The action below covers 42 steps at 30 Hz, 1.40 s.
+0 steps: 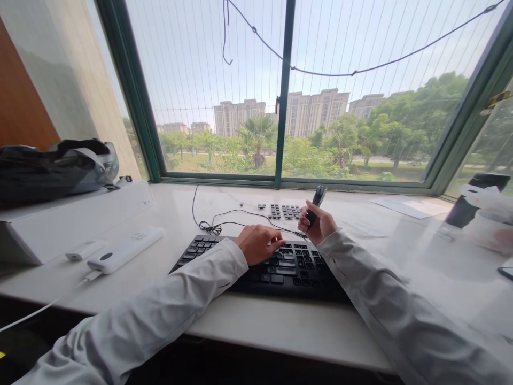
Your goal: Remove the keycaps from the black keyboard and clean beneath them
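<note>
A black keyboard [280,270] lies on the white windowsill counter [280,326] in front of me. My left hand [258,243] rests on its upper keys with the fingers curled down onto them. My right hand [318,224] hovers just past the keyboard's far edge and grips a small black tool [316,202] that points up and away. Several loose black keycaps [282,211] lie in rows on the counter beyond the keyboard. The keyboard's black cable [216,224] coils to the left.
A white box [60,224] with a dark bag [56,166] on top stands at the left. A white power bank [124,248] and a small white device [84,250] lie beside it. Papers [409,206] and a dark object [473,198] sit at the right. The window frame [282,96] closes the back.
</note>
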Available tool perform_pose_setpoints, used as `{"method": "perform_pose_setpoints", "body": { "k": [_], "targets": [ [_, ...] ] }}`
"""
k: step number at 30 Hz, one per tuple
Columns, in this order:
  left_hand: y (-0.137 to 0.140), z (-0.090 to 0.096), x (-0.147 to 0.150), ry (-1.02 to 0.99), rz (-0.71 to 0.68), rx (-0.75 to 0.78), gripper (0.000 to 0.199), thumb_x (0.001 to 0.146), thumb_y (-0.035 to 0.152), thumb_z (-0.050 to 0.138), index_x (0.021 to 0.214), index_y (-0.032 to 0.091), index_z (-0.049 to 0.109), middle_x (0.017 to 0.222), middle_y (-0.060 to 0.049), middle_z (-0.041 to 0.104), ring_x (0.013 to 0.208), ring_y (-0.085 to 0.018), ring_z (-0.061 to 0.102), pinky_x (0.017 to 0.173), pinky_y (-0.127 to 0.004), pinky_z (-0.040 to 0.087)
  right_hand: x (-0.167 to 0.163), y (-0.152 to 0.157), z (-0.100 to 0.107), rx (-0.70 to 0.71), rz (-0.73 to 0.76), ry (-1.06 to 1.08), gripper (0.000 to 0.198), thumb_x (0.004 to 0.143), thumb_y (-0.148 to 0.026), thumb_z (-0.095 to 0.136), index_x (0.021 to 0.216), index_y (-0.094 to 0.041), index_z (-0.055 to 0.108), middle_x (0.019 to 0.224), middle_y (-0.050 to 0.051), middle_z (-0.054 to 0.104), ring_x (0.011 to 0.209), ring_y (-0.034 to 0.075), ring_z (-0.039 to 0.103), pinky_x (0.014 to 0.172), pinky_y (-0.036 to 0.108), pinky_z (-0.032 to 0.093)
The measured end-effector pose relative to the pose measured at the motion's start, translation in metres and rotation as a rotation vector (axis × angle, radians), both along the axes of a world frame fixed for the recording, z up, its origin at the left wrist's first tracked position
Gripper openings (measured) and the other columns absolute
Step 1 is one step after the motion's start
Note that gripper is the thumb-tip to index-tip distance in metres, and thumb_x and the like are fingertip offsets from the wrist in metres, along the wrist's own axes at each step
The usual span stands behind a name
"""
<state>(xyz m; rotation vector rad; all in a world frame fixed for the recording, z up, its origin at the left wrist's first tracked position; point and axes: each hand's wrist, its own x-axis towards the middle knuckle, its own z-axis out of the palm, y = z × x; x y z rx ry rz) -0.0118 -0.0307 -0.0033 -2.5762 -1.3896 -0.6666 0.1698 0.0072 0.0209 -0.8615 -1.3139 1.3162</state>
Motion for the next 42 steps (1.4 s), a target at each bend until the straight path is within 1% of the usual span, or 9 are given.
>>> {"method": "perform_pose_setpoints", "body": {
  "k": [6, 10, 14, 18, 21, 24, 27, 35, 42],
  "targets": [
    [-0.011, 0.002, 0.006, -0.173, -0.026, -0.014, 0.042, 0.085, 0.060, 0.045, 0.082, 0.026, 0.068, 0.083, 0.001, 0.071, 0.075, -0.016, 0.065, 0.063, -0.024, 0.042, -0.022, -0.025, 0.002, -0.012, 0.027, 0.122, 0.036, 0.088, -0.050, 0.036, 0.065, -0.023, 0.033, 0.056, -0.003, 0.031, 0.053, 0.013, 0.040, 0.057, 0.027, 0.045],
    [-0.019, 0.005, 0.010, -0.226, -0.039, -0.043, 0.040, 0.082, 0.061, 0.049, 0.086, 0.027, 0.069, 0.085, 0.003, 0.071, 0.077, -0.016, 0.065, 0.064, -0.024, 0.042, -0.023, -0.029, 0.000, -0.106, 0.158, 0.398, 0.033, 0.081, -0.043, 0.054, 0.062, -0.021, 0.039, 0.057, -0.001, 0.041, 0.056, 0.013, 0.046, 0.057, 0.026, 0.047],
    [-0.021, 0.003, 0.011, -0.215, -0.020, -0.071, 0.037, 0.083, 0.056, 0.050, 0.080, 0.024, 0.069, 0.083, 0.002, 0.071, 0.075, -0.016, 0.065, 0.063, -0.024, 0.041, -0.021, -0.030, -0.001, -0.210, 0.221, 0.591, 0.022, 0.078, -0.033, 0.061, 0.066, -0.020, 0.048, 0.062, 0.000, 0.050, 0.060, 0.013, 0.052, 0.059, 0.026, 0.050],
    [-0.021, 0.001, 0.012, -0.198, -0.010, -0.072, 0.034, 0.084, 0.054, 0.050, 0.080, 0.026, 0.068, 0.081, 0.003, 0.071, 0.074, -0.016, 0.064, 0.062, -0.024, 0.039, -0.022, -0.030, -0.003, -0.249, 0.207, 0.644, 0.015, 0.077, -0.028, 0.063, 0.073, -0.020, 0.051, 0.063, -0.003, 0.050, 0.056, 0.011, 0.050, 0.056, 0.024, 0.049],
    [-0.021, 0.001, 0.011, -0.158, -0.008, -0.042, 0.034, 0.085, 0.055, 0.049, 0.080, 0.027, 0.068, 0.082, 0.004, 0.070, 0.075, -0.017, 0.064, 0.061, -0.025, 0.039, -0.022, -0.028, -0.004, -0.192, 0.126, 0.687, 0.017, 0.077, -0.025, 0.064, 0.072, -0.019, 0.049, 0.054, -0.007, 0.042, 0.044, 0.006, 0.040, 0.046, 0.019, 0.041],
    [-0.021, 0.002, 0.010, -0.095, -0.032, -0.030, 0.034, 0.085, 0.056, 0.050, 0.087, 0.028, 0.067, 0.087, 0.004, 0.070, 0.077, -0.018, 0.064, 0.061, -0.026, 0.039, -0.019, -0.025, -0.002, -0.112, 0.013, 0.662, 0.028, 0.078, -0.031, 0.065, 0.065, -0.019, 0.044, 0.046, -0.009, 0.032, 0.037, 0.004, 0.027, 0.039, 0.017, 0.032],
    [-0.020, 0.001, 0.007, -0.029, -0.046, -0.041, 0.035, 0.083, 0.057, 0.051, 0.090, 0.027, 0.068, 0.094, 0.002, 0.070, 0.078, -0.019, 0.064, 0.062, -0.027, 0.040, -0.015, -0.022, -0.002, -0.069, -0.094, 0.543, 0.038, 0.078, -0.040, 0.065, 0.060, -0.019, 0.039, 0.043, -0.008, 0.031, 0.035, 0.004, 0.026, 0.037, 0.019, 0.028],
    [-0.017, -0.002, 0.004, -0.016, -0.078, -0.091, 0.032, 0.083, 0.057, 0.052, 0.091, 0.032, 0.071, 0.095, 0.003, 0.068, 0.079, -0.018, 0.063, 0.066, -0.028, 0.043, -0.023, -0.020, -0.023, -0.254, -0.122, 0.365, 0.040, 0.077, -0.046, 0.064, 0.061, -0.020, 0.038, 0.041, -0.008, 0.033, 0.035, 0.006, 0.029, 0.036, 0.019, 0.029],
    [-0.019, -0.005, 0.010, -0.101, -0.035, -0.129, 0.032, 0.082, 0.055, 0.053, 0.087, 0.029, 0.071, 0.091, 0.002, 0.069, 0.081, -0.019, 0.063, 0.069, -0.028, 0.045, -0.025, -0.027, -0.019, -0.325, -0.145, 0.352, 0.038, 0.078, -0.047, 0.061, 0.064, -0.020, 0.038, 0.044, -0.008, 0.034, 0.037, 0.006, 0.029, 0.037, 0.018, 0.030]
  ]
}}
